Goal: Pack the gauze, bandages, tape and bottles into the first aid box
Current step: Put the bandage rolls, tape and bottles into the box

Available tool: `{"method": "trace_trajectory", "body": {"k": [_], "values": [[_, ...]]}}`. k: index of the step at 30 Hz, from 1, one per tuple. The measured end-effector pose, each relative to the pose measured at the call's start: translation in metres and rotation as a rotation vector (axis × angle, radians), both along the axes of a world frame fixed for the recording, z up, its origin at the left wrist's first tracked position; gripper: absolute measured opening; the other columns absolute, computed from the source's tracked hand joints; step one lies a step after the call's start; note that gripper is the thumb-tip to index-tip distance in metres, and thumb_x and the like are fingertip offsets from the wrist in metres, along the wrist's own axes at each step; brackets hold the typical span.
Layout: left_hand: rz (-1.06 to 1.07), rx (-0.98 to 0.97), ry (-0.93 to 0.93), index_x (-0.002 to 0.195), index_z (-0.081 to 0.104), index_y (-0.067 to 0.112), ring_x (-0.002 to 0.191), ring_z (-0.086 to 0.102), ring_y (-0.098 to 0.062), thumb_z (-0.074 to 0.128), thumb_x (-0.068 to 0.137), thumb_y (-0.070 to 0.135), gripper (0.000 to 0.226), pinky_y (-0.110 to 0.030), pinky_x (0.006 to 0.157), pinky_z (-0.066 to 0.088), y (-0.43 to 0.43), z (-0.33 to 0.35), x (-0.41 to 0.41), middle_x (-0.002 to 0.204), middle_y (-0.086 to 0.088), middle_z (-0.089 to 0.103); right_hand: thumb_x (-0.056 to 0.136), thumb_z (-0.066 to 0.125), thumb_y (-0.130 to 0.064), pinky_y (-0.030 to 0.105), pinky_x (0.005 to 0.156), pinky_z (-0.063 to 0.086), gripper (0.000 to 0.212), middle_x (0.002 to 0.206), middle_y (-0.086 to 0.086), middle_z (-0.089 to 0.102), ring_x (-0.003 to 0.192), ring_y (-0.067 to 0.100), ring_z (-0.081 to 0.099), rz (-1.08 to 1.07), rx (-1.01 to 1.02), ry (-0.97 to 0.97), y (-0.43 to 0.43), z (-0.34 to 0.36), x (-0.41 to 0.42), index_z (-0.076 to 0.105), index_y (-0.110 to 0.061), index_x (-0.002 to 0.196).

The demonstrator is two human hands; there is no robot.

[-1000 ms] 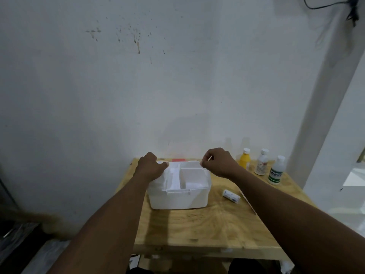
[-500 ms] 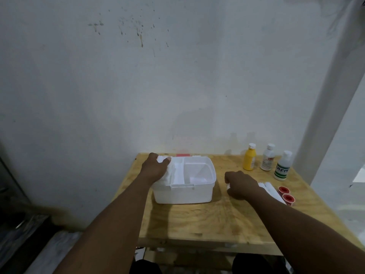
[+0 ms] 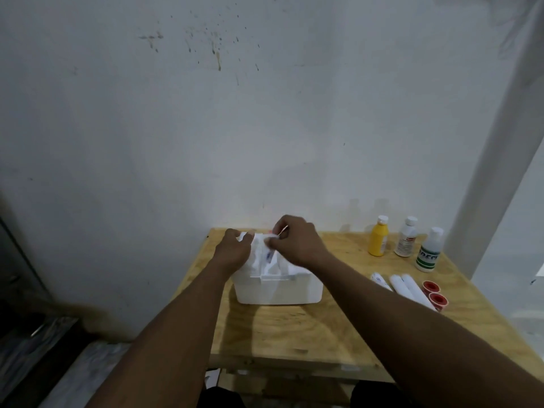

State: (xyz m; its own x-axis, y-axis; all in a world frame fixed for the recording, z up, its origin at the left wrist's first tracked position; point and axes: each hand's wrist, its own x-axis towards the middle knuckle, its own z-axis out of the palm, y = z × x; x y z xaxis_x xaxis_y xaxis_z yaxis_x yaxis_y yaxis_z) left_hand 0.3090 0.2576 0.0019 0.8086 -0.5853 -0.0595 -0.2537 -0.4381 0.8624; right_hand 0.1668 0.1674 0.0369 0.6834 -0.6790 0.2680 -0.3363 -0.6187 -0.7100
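On a plywood table against a stained wall, the left hand grips the first aid box, the right hand pinches a bandage roll over it, three bottles standing alongside.

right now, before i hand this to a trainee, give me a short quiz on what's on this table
1. How many bottles stand upright at the far right of the table? A two, B three, C four.
2. True or false: the two red tape rolls lie on the table, outside the first aid box.
3. Fill in: the right hand pinches a white wrapped ____ at the open box.

Key: 1 B. 2 true. 3 roll.
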Motion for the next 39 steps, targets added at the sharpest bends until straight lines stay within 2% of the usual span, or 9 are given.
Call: {"method": "trace_trajectory", "body": {"k": [5,10,16,24,27,30,34,39], "values": [[-0.002,-0.004,0.016,0.145,0.044,0.013,0.132,0.049,-0.033,0.046,0.100,0.052,0.060,-0.040,0.105,0.040,0.001,0.001,0.000,0.150,-0.012,0.047,0.079,0.070,-0.036,0.035,0.077,0.054,0.022,0.099,0.001,0.067,0.090,0.019,0.063,0.011,-0.065,0.167,0.005,-0.025,0.004,0.059,-0.024,0.093],[0.002,0.005,0.006,0.145,0.043,0.014,0.132,0.049,-0.032,0.046,0.100,0.052,0.059,-0.040,0.105,0.041,0.002,0.001,0.000,0.149,-0.012,0.047,0.083,0.064,-0.034,0.039,0.084,0.053,0.017,0.104,-0.001,0.068,0.107,0.024,0.057,0.021,-0.197,0.170,0.006,-0.026,0.006,0.068,-0.022,0.096],[0.008,0.009,-0.005,0.144,0.044,0.012,0.133,0.049,-0.032,0.047,0.101,0.050,0.058,-0.039,0.106,0.040,0.003,0.004,-0.002,0.149,-0.012,0.048,0.092,0.055,-0.038,0.045,0.092,0.048,0.027,0.122,0.008,0.054,0.120,0.032,0.046,-0.013,-0.220,0.375,0.008,-0.029,0.008,0.074,-0.022,0.102],[-0.001,0.020,-0.026,0.147,0.042,0.012,0.135,0.047,-0.032,0.046,0.102,0.049,0.058,-0.039,0.107,0.039,0.004,0.009,-0.005,0.152,-0.013,0.045,0.089,0.055,-0.034,0.045,0.093,0.048,0.026,0.121,0.009,0.054,0.118,0.033,0.047,-0.009,-0.187,0.392,0.009,-0.025,0.006,0.076,-0.020,0.096],[-0.010,0.028,-0.060,0.147,0.040,0.012,0.136,0.046,-0.032,0.046,0.101,0.051,0.061,-0.038,0.107,0.038,0.004,0.014,-0.005,0.152,-0.014,0.045,0.090,0.055,-0.035,0.044,0.096,0.045,0.026,0.124,0.009,0.054,0.121,0.033,0.047,-0.011,-0.176,0.353,0.007,-0.017,0.002,0.073,-0.023,0.105],[-0.030,0.038,-0.130,0.146,0.040,0.011,0.135,0.047,-0.033,0.049,0.100,0.051,0.061,-0.037,0.107,0.037,-0.001,0.020,-0.004,0.149,-0.017,0.048,0.088,0.058,-0.037,0.043,0.100,0.045,0.029,0.129,0.008,0.056,0.124,0.031,0.048,-0.031,-0.183,0.319,-0.006,0.004,-0.011,0.069,-0.024,0.112],[-0.076,0.049,-0.307,0.142,0.043,0.012,0.129,0.052,-0.034,0.057,0.096,0.045,0.058,-0.039,0.106,0.039,-0.023,0.033,-0.011,0.141,-0.019,0.052,0.080,0.060,-0.026,0.042,0.096,0.052,0.023,0.113,0.007,0.071,0.110,0.029,0.063,-0.086,-0.175,0.247,-0.041,0.038,-0.048,0.074,-0.021,0.097],[-0.247,0.010,-0.562,0.130,0.054,0.020,0.121,0.057,-0.031,0.063,0.091,0.040,0.045,-0.043,0.100,0.048,-0.076,0.051,-0.060,0.129,-0.012,0.058,0.084,0.059,-0.022,0.039,0.087,0.055,0.015,0.102,0.009,0.073,0.099,0.028,0.065,-0.230,-0.160,0.236,-0.092,0.049,-0.119,0.072,-0.015,0.088]]}}
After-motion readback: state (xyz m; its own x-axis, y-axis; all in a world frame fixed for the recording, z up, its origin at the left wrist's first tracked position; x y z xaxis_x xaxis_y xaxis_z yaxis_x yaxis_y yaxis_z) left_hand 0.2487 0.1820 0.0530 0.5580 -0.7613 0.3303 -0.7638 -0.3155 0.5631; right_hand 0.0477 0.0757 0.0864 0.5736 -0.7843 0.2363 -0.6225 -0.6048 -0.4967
